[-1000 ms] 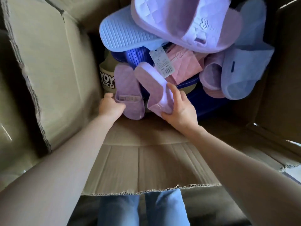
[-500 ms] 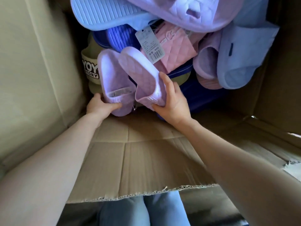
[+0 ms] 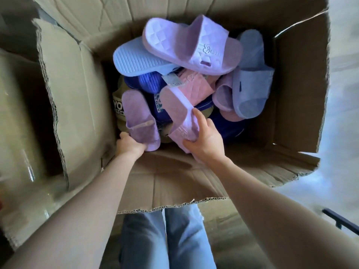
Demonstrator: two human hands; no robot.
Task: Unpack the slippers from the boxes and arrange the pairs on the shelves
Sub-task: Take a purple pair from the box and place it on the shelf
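Gripping lilac slippers: left hand (image 3: 130, 144) one (image 3: 140, 121), right hand (image 3: 204, 141) other (image 3: 181, 115).

Contents as you look down: one cardboard box (image 3: 77, 98); two small lilac slippers (image 3: 136, 113); one large lilac slipper (image 3: 174, 41); two light blue slippers (image 3: 139, 61); one quilted pink slipper (image 3: 196, 88); one dusty pink slipper (image 3: 223, 94); one paper tag (image 3: 172, 80). Dark blue slippers (image 3: 149, 82) and olive slippers (image 3: 120, 89) lie half buried, so you cannot fix their number. Your hands number two, left hand (image 3: 130, 144) and right hand (image 3: 206, 142), with two legs in blue denim (image 3: 143, 239)
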